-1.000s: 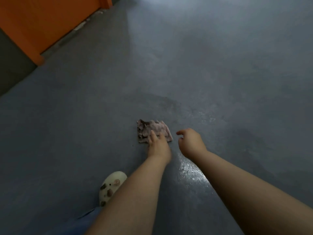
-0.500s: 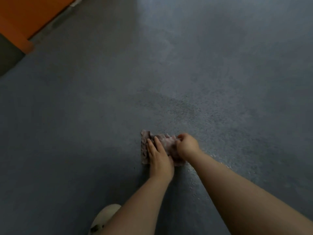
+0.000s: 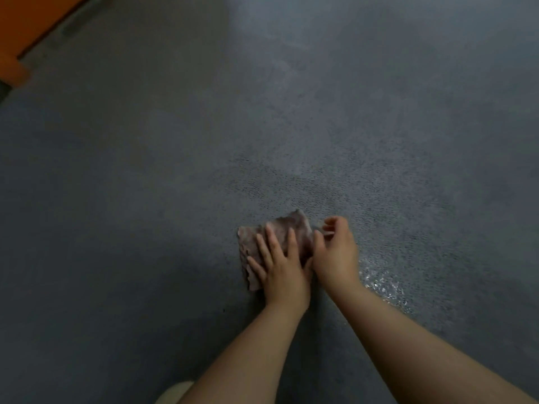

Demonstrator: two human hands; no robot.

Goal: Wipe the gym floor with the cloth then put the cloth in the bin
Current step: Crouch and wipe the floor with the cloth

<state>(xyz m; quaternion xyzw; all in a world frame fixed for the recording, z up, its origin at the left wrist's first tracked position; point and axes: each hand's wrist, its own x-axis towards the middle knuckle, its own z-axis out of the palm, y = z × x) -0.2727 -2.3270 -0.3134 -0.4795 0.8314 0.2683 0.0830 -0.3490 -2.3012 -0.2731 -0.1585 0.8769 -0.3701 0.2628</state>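
A pale shoe [image 3: 175, 393] showed at the bottom edge. Beyond it, the left hand [image 3: 281, 268] lay flat with straight fingers pressing the crumpled pinkish cloth [image 3: 287, 230] onto the grey floor [image 3: 145, 199]. The right hand [image 3: 335, 255] touched the cloth's right edge, fingers curled; whether its grip held the fabric could not be told. A wet sheen [image 3: 379, 282] glistened just right of it. Far left stood an orange panel [image 3: 26, 18].

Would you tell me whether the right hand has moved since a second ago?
Yes: the right hand has closed in leftward onto the cloth, beside the left hand.
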